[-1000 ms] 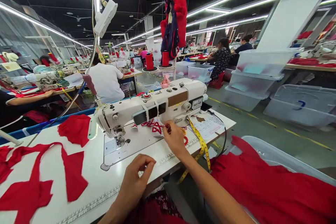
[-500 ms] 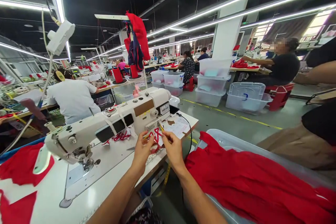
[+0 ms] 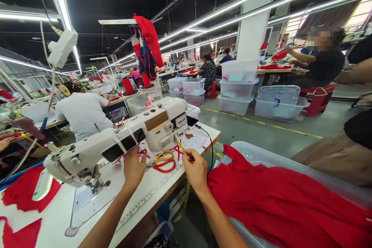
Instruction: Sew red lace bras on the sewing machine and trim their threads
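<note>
My right hand is closed with a pinch on a thin red fabric strip, which hangs in a loop left of the fingers, over the table. My left hand reaches under the arm of the white sewing machine, at a small pile of red strips. Its thumb stands apart from the fingers, whose tips are partly hidden among the strips. Between the hands lie scissors with yellow and red handles, flat on the white table. A phone is strapped to the machine's arm.
Red cloth pieces lie at the table's left. Right of the table, a clear plastic bin holds a heap of red fabric. A black cable hangs over the table edge. People sit at other tables behind.
My left hand has left the strip near my right hand and moved left to the red pile. The scissors now show between the hands. My right hand keeps its pinch.
</note>
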`<action>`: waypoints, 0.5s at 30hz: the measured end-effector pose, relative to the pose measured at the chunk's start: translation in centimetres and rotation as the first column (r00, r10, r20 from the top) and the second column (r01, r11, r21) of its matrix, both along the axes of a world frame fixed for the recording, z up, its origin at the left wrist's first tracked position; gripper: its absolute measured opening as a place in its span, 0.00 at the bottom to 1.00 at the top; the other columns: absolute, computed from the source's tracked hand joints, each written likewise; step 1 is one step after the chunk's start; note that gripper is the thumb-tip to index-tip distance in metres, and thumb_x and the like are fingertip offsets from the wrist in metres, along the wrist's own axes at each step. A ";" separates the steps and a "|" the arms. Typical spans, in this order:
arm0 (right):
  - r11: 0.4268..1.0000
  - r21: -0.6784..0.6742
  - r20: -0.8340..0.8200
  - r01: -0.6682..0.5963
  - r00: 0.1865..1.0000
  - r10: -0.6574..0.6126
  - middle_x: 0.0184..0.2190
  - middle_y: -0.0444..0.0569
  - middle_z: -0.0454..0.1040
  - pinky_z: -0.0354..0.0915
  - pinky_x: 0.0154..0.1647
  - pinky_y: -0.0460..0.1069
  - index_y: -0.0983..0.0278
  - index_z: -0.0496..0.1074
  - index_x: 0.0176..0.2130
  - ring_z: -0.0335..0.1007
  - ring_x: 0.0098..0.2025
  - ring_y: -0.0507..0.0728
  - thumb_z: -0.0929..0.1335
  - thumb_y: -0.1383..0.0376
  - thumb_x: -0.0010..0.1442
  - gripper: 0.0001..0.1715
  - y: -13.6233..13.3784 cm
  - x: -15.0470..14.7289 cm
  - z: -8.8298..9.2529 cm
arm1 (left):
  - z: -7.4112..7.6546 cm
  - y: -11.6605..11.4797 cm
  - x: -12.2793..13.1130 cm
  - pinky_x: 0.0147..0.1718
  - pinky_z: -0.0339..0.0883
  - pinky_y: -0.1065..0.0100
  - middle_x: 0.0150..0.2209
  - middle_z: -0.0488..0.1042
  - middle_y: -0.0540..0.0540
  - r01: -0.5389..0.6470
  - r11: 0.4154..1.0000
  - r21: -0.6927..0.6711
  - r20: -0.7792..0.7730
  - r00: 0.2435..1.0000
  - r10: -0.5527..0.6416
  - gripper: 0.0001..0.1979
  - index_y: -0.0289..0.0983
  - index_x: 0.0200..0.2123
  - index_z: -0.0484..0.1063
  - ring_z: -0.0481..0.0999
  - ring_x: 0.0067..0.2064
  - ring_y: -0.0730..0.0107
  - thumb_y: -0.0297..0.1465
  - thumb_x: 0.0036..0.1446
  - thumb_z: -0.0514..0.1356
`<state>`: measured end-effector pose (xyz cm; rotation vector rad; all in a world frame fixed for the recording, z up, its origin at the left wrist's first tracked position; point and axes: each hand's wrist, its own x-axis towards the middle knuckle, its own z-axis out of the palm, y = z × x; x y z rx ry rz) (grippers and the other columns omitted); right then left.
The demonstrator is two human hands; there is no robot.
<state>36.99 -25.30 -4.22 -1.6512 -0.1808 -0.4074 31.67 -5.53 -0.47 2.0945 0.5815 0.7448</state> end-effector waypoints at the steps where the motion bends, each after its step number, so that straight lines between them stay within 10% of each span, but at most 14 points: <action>1: 1.000 -0.010 0.010 0.022 1.000 -0.022 0.30 0.48 0.79 0.64 0.37 0.51 0.62 0.77 0.33 0.72 0.31 0.57 0.66 0.60 0.55 0.11 -0.5 -0.3 0.2 | 0.3 -0.7 -0.2 0.53 0.63 0.50 0.46 0.73 0.36 0.046 0.999 0.008 0.005 0.999 -0.046 0.15 0.35 0.43 0.72 0.72 0.52 0.48 0.35 0.53 0.62; 7: 0.998 -0.008 0.041 0.058 0.998 -0.057 0.29 0.47 0.78 0.64 0.35 0.49 0.62 0.75 0.33 0.71 0.31 0.56 0.66 0.59 0.57 0.10 -2.8 -2.2 1.3 | 1.9 -9.2 0.6 0.39 0.68 0.65 0.34 0.77 0.44 0.463 0.835 -0.298 0.089 0.884 -0.458 0.24 0.36 0.36 0.78 0.74 0.36 0.63 0.51 0.49 0.62; 15: 0.953 0.167 -0.014 -0.253 0.966 0.259 0.33 0.48 0.76 0.63 0.30 0.47 0.62 0.74 0.39 0.70 0.35 0.56 0.66 0.49 0.61 0.20 -7.2 -1.6 3.1 | 4.9 -13.6 0.9 0.26 0.55 0.72 0.21 0.63 0.54 0.508 0.749 -0.425 0.137 0.854 -0.502 0.22 0.36 0.23 0.70 0.55 0.23 0.78 0.50 0.44 0.66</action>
